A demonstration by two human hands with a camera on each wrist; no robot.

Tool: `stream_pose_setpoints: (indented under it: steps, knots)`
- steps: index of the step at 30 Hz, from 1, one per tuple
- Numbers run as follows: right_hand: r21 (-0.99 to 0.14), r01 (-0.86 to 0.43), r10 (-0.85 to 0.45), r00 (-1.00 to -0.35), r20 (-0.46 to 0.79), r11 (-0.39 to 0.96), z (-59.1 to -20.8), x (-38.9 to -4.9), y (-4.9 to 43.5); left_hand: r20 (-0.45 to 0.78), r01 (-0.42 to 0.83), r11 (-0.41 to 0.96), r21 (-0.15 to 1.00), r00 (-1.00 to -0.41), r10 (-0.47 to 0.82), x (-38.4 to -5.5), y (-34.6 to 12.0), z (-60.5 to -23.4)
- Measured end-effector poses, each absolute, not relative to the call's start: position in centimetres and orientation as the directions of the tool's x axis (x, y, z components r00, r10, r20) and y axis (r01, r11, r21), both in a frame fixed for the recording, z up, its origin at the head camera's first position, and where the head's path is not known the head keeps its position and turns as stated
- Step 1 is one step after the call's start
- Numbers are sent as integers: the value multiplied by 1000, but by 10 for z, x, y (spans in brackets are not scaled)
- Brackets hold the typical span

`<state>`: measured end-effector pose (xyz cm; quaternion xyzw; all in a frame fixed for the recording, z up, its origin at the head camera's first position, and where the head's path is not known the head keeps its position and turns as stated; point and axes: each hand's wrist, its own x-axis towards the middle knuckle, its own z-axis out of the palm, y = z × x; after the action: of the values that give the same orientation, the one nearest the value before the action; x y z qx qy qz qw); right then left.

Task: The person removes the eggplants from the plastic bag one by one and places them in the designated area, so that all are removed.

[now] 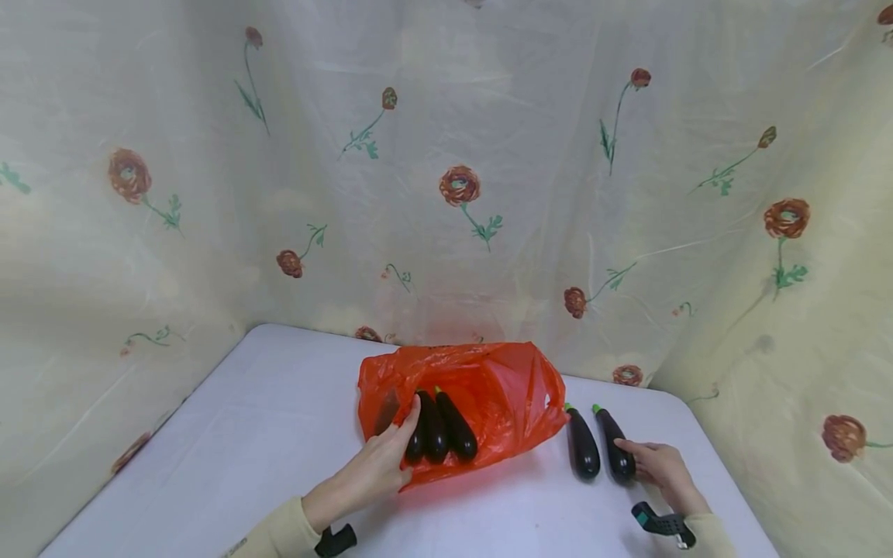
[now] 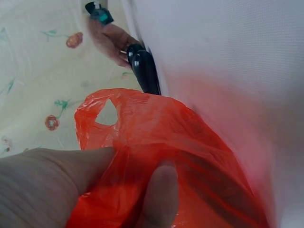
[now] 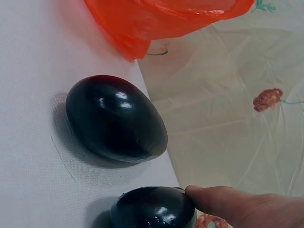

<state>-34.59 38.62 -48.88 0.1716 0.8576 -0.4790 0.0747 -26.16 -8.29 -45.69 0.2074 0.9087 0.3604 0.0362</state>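
Observation:
A red plastic bag (image 1: 516,387) lies with its mouth toward me. Three dark eggplants (image 1: 456,428) with green stem ends show in its opening, and another dark shape shows through its left side. My left hand (image 1: 380,465) pinches the bag's near left edge; in the left wrist view its thumb and a finger press the red film (image 2: 142,123). To the right of the bag, one eggplant (image 1: 583,446) lies on the table. Beside it, my right hand (image 1: 663,469) grips the rightmost eggplant (image 1: 614,442) near its thick end; part of the grip is hidden.
The white-covered table (image 1: 279,434) has its back edge against a pale curtain (image 1: 418,155) printed with flowers. More curtain stands at the left and right sides. Black camera mounts (image 1: 663,525) sit on both wrists.

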Motion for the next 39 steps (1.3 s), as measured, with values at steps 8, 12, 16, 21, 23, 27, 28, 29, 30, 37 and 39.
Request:
stream_pose_setpoints:
  steps: [8, 12, 16, 21, 23, 27, 28, 29, 30, 37, 39]
  knots:
    - [-799, 394, 252, -917, -309, 455, -487, -346, 387, 82, 349, 654, 671, -911, 403, -262, -82, -457]
    - [-791, 405, 261, -912, -316, 458, -487, -346, 387, 81, 351, 657, 667, -911, 404, -261, -83, -457]
    - [-794, 402, 269, -913, -307, 455, -487, -345, 386, 82, 351, 659, 665, -912, 402, -260, -83, -456]
    - [-835, 354, 238, -932, -274, 421, -486, -341, 384, 87, 354, 659, 664, -912, 402, -259, -83, -456]
    - [-844, 345, 229, -935, -271, 411, -486, -340, 383, 90, 358, 660, 661, -910, 404, -260, -83, -457]
    - [-843, 350, 231, -933, -276, 409, -486, -340, 382, 97, 366, 663, 653, -909, 406, -261, -83, -457]
    - [-841, 350, 229, -933, -276, 413, -486, -340, 382, 99, 368, 662, 652, -908, 407, -261, -83, -457]
    - [-839, 351, 227, -933, -278, 415, -486, -341, 382, 99, 369, 662, 653, -908, 408, -261, -83, -457]
    - [-838, 352, 226, -933, -280, 417, -486, -341, 382, 99, 368, 662, 653, -908, 407, -261, -83, -456]
    - [-838, 360, 221, -931, -292, 411, -487, -341, 384, 97, 368, 668, 647, -908, 407, -260, -82, -458]
    - [-838, 356, 223, -932, -285, 415, -487, -341, 385, 99, 369, 664, 650, -908, 408, -261, -82, -458]
